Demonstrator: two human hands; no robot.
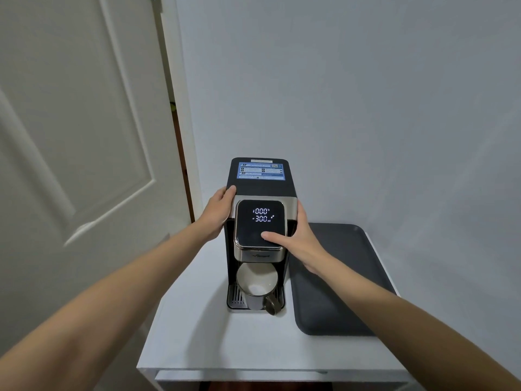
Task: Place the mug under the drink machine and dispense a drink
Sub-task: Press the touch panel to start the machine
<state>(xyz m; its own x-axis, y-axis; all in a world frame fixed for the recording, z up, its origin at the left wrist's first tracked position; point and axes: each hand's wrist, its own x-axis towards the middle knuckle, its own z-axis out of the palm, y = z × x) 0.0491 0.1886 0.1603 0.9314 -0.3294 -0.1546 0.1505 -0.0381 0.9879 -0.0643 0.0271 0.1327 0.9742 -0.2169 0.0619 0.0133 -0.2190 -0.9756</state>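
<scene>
- While both arms reach in: white table (197, 348) underfoot of it all, pale grey wall behind, panelled door (79, 122) ajar on the left with a dark gap at its edge.
- Dark tray (338, 292) flat on the table's right side, just beside the drink machine (260, 187); bare, partly crossed by the right forearm.
- Machine upright near the table's back edge, black body, steel front, blue label on top, lit display (260, 215) reading 000 and 300 ml.
- Mug (258, 286) standing on the drip grille under the spout, pale inside, handle turned toward the camera and right; upper rim hidden by the machine's head.
- Left hand (218, 211) laid open against the machine's left flank, fingers together, thumb on the top edge.
- Right hand (298, 241) wrapped round the right side, thumb pressed flat on the touch panel below the digits.
</scene>
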